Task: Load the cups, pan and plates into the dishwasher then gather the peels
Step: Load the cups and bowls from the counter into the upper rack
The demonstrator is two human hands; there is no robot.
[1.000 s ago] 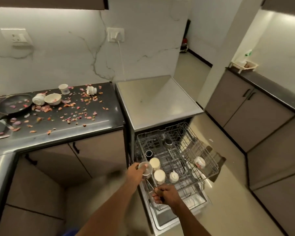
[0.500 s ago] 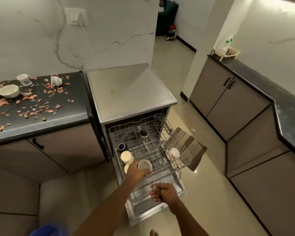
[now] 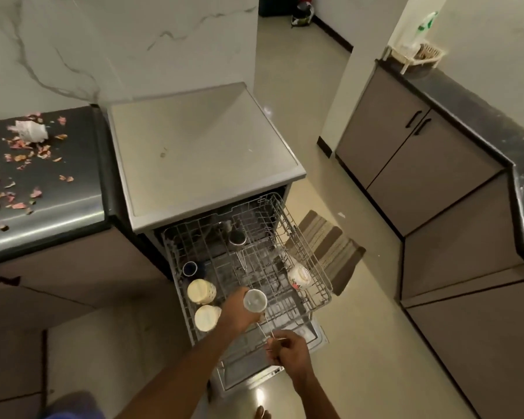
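The dishwasher [image 3: 206, 152] stands open with its wire upper rack [image 3: 309, 261] pulled out. My left hand [image 3: 235, 311] holds a small white cup [image 3: 254, 300] upside down over the rack's front. My right hand [image 3: 289, 352] grips the wire front edge of the rack. Two cream cups [image 3: 201, 291] sit upturned on the rack's left, behind them a dark cup [image 3: 190, 269]. A patterned cup [image 3: 298, 277] lies on the right side, a steel cup [image 3: 237, 237] at the back. Pink peels [image 3: 22, 164] litter the dark counter [image 3: 58, 207] beside a tipped white cup [image 3: 31, 132].
A striped mat [image 3: 327, 252] lies on the floor right of the rack. Brown cabinets [image 3: 412, 152] under a dark counter line the right side, with a small rack [image 3: 415, 55] on top. The lowered dishwasher door [image 3: 254, 373] is below my hands.
The view has swung right and closer, so the pan and bowls on the counter left the frame. My left hand carried the white cup slightly right over the rack; my right hand kept its grip.
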